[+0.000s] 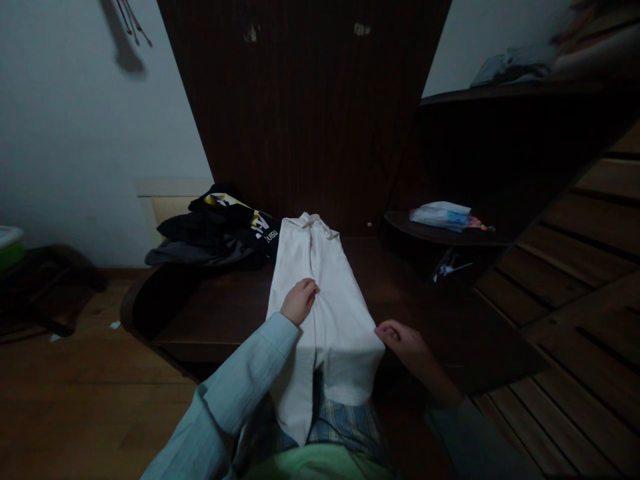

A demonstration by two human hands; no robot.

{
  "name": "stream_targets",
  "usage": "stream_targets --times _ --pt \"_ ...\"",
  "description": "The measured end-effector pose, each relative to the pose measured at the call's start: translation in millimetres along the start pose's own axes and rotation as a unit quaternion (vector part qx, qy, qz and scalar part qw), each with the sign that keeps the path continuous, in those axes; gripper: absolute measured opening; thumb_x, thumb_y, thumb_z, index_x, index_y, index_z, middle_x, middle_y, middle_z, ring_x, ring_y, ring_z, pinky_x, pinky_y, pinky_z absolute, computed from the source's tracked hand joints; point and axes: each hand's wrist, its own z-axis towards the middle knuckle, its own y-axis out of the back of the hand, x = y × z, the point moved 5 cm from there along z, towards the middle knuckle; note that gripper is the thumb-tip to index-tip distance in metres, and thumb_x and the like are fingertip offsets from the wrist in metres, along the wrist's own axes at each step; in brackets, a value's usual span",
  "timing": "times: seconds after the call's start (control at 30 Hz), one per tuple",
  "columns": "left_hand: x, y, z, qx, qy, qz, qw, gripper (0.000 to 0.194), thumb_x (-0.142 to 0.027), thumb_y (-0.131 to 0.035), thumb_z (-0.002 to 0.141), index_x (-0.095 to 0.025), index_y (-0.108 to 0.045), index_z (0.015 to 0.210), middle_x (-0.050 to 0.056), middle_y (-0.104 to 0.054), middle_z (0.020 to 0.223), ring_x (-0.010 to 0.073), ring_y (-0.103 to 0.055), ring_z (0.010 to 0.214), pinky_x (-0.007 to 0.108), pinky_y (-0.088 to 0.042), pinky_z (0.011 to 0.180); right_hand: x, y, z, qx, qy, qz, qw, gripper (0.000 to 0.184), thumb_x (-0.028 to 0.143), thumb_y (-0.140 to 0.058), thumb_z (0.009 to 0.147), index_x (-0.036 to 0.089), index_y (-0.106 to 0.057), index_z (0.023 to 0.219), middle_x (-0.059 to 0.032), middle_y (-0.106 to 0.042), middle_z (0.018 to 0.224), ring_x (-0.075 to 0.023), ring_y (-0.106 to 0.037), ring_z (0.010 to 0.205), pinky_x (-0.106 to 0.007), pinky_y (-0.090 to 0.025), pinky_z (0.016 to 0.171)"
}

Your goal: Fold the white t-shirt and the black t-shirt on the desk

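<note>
A white garment [340,280] lies lengthwise on the dark bench, its near end hanging over the front edge towards my lap. Its far end has a collar-like fold, and a seam or opening runs down the middle, parting at the bottom; whether it is a shirt or trousers I cannot tell. My left hand [300,301] rests on the garment's middle, fingers closed in a pinch at the central line. At the garment's right edge, near the bench front, my right hand [397,335] pinches the cloth between thumb and fingers.
Black clothing [215,230] with white and yellow print is heaped on the bench's left end. A blue-and-white plastic packet [440,216] lies on a low corner shelf [400,227] at right. Slatted wood [575,267] stands far right; a dark stool [45,287] is at left.
</note>
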Motion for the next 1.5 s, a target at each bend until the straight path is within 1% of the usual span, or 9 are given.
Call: stream_targets --times 0.33,0.43,0.57,0.8,0.93,1.07,1.23,1.4,1.5 --pt "4 -2.4 1 0.019 0.044 0.03 0.998 0.017 -0.012 -0.042 0.074 -0.02 -0.05 0.085 0.005 -0.054 0.091 0.0183 -0.05 0.089 0.03 -0.042 0.078 7 -4 4 0.029 -0.002 -0.107 0.994 0.019 0.033 -0.042 0.071 0.02 -0.04 0.057 0.0035 -0.045 0.052 -0.0107 -0.044 0.05 -0.022 -0.026 0.048" --pt "6 1.7 2 -0.013 0.068 0.009 0.998 0.014 -0.014 -0.045 0.071 -0.018 -0.049 0.083 0.005 -0.054 0.085 0.0183 -0.05 0.085 0.031 -0.042 0.076 20 2 7 0.011 -0.003 -0.149 0.989 0.018 0.032 -0.044 0.073 0.02 -0.042 0.059 0.0032 -0.046 0.053 -0.0109 -0.044 0.05 -0.022 -0.024 0.048" --pt "15 5.4 2 -0.041 0.135 -0.024 0.99 0.009 -0.018 -0.041 0.075 -0.018 -0.05 0.075 0.002 -0.053 0.071 0.0148 -0.051 0.069 0.027 -0.04 0.066 51 1 20 0.023 0.036 -0.106 0.993 0.021 0.036 -0.045 0.076 0.02 -0.046 0.063 0.0018 -0.05 0.057 -0.0112 -0.046 0.054 -0.021 -0.028 0.049" --pt "14 1.8 2 0.003 0.149 0.021 0.989 0.01 -0.023 -0.048 0.071 -0.018 -0.051 0.063 0.001 -0.052 0.063 0.0143 -0.049 0.065 0.026 -0.037 0.061 103 -40 68 0.12 0.12 -0.101 0.98 0.022 0.032 -0.044 0.08 0.016 -0.058 0.077 -0.0028 -0.061 0.072 -0.0123 -0.053 0.066 -0.021 -0.032 0.056" --pt "8 -0.4 1 0.03 0.117 0.083 0.989 0.011 -0.025 -0.053 0.066 -0.018 -0.051 0.059 0.004 -0.052 0.066 0.0178 -0.05 0.072 0.027 -0.038 0.064 110 -69 89 0.171 0.11 -0.199 0.959 0.032 0.041 -0.045 0.078 0.015 -0.063 0.078 -0.008 -0.064 0.078 -0.017 -0.056 0.071 -0.024 -0.033 0.057" --pt "8 -2.2 2 0.033 0.114 0.093 0.989 0.01 -0.021 -0.051 0.066 -0.018 -0.052 0.057 0.004 -0.053 0.066 0.0178 -0.051 0.072 0.027 -0.039 0.065 109 -80 92 0.178 0.11 -0.229 0.951 0.036 0.036 -0.037 0.083 0.014 -0.064 0.08 -0.011 -0.065 0.083 -0.0192 -0.057 0.076 -0.025 -0.033 0.059" --pt "17 -1.7 4 0.009 0.151 -0.011 0.988 0.013 -0.018 -0.049 0.065 -0.016 -0.051 0.053 0.0 -0.049 0.057 0.0138 -0.049 0.062 0.025 -0.038 0.061 110 -75 68 0.175 0.124 -0.156 0.964 0.032 0.026 -0.035 0.083 0.016 -0.065 0.077 -0.0059 -0.066 0.076 -0.0147 -0.057 0.07 -0.023 -0.033 0.059" --pt "31 -1.8 2 -0.036 0.198 -0.211 0.957 0.011 -0.016 -0.046 0.064 -0.015 -0.051 0.055 -0.004 -0.048 0.054 0.0091 -0.044 0.055 0.021 -0.036 0.054 112 -78 39 0.209 0.138 -0.099 0.963 0.023 0.033 -0.049 0.076 0.017 -0.066 0.073 -0.0028 -0.066 0.071 -0.0133 -0.056 0.065 -0.021 -0.034 0.057" --pt "35 -1.0 2 -0.059 0.201 -0.263 0.942 0.01 -0.019 -0.047 0.065 -0.014 -0.053 0.057 -0.003 -0.05 0.056 0.0091 -0.045 0.057 0.021 -0.038 0.057 110 -83 33 0.21 0.127 -0.078 0.966 0.02 0.036 -0.056 0.07 0.018 -0.066 0.071 -0.0021 -0.066 0.072 -0.0132 -0.056 0.065 -0.021 -0.035 0.056"
